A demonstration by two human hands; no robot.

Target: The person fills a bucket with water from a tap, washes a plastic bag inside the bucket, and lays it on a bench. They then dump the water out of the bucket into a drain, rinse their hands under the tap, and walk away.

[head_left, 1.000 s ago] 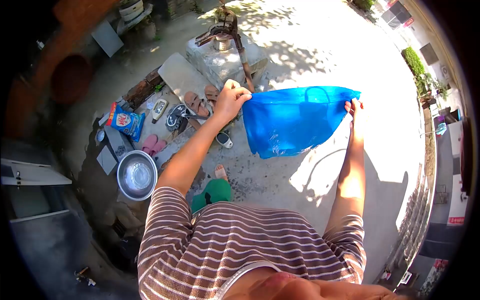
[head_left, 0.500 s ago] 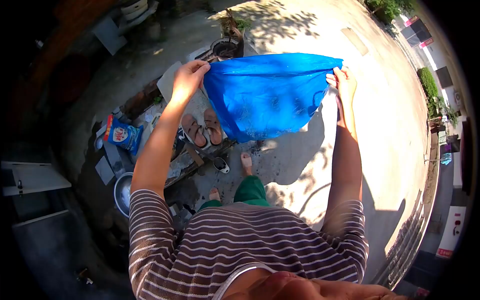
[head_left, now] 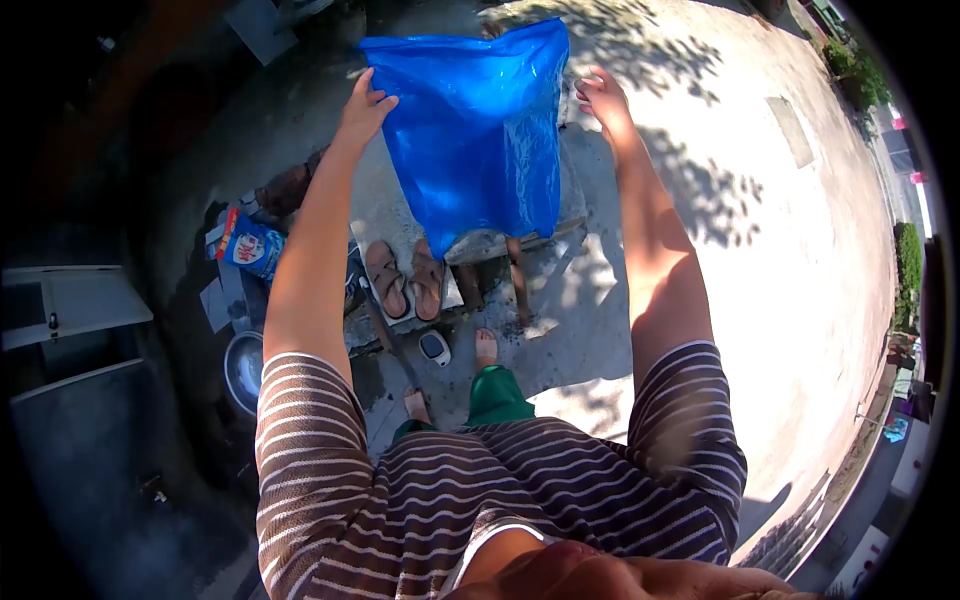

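A blue plastic sheet or bag [head_left: 475,125] hangs spread in the air in front of me, its top edge wide and its lower edge uneven. Beside its upper left edge is my left hand [head_left: 366,108], with finger and thumb apart and no clear grip on the plastic. My right hand [head_left: 605,100] is raised to the right of the sheet, a visible gap between them, its fingers loosely bent and apart. The sheet hides part of the stone slab [head_left: 573,190] behind it.
Brown sandals [head_left: 427,282] lie below the sheet, near a long-handled tool [head_left: 383,325]. Further left are a blue and red packet [head_left: 250,247] and a metal basin [head_left: 243,372]. My feet [head_left: 486,347] are on the paving.
The blue sheet has moved up and left and hangs longer and narrower. Both hands, which held its upper corners, have moved up and left; the right has let go, and the left appears to have too.
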